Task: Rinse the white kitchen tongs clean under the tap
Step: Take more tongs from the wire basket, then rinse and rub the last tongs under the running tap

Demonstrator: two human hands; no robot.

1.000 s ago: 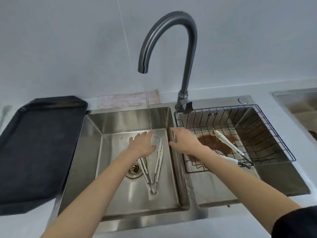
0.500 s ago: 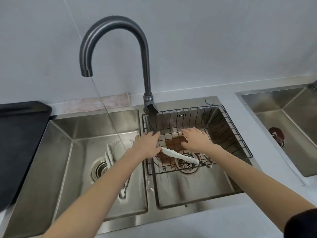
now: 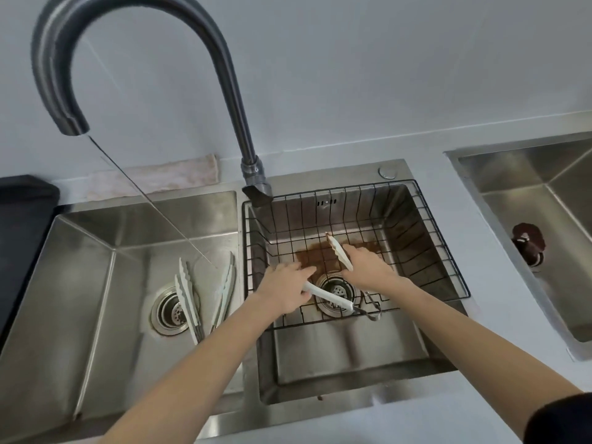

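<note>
Head view, item by item, as I logged it.

White kitchen tongs (image 3: 330, 298): lay spread inside the wire basket (image 3: 442, 251) over the right basin (image 3: 352, 357), hinge loop toward the basin's front edge, one arm running left and one toward the back. A brown stain covered the basin floor beneath.

Left hand (image 3: 286, 291): I saw its fingers curled round the left arm of the tongs, near the basket's front left corner.

Right hand (image 3: 368, 267): its fingers were closed on the other arm, whose scalloped tip stuck out past the hand toward the basket's back edge.

Tap (image 3: 144, 68): dark gooseneck, base at the sink's back edge between the two basins, spout over the left basin (image 3: 80, 267). A thin stream of water (image 3: 150, 203) ran from it and landed in the left basin, well apart from the held tongs.

Two more pairs of white tongs (image 3: 205, 293): lay on the left basin's floor beside the drain (image 3: 169, 310).

Dark tray (image 3: 22, 225): on the surface at the left edge.

Second sink (image 3: 528, 193): set into the surface at the right edge, a dark round object on its floor.

Pink cloth (image 3: 153, 177): against the wall behind the left basin.
</note>
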